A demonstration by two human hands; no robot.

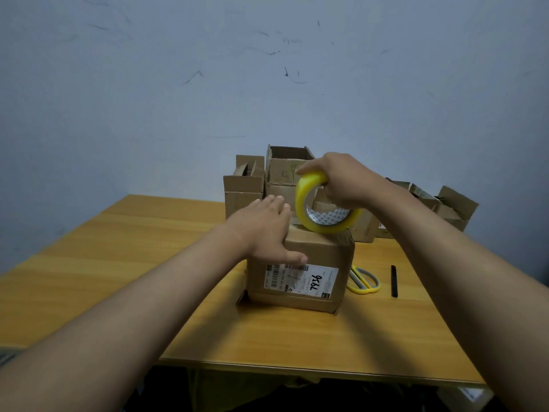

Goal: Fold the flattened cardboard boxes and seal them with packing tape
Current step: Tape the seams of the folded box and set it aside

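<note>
A folded cardboard box (315, 254) with a white shipping label stands on the wooden table (148, 263) in front of me. My left hand (264, 230) lies flat on its top, fingers straight, thumb over the front edge by the label. My right hand (341, 179) grips a yellow roll of packing tape (306, 203) through its core. The roll's lower rim sits at the back of the box top.
Several open and half-folded cardboard boxes (285, 171) are piled at the table's far edge, more at the far right (445, 206). Yellow-handled scissors (364, 281) and a thin black stick (394, 281) lie right of the box. A blue wall stands behind.
</note>
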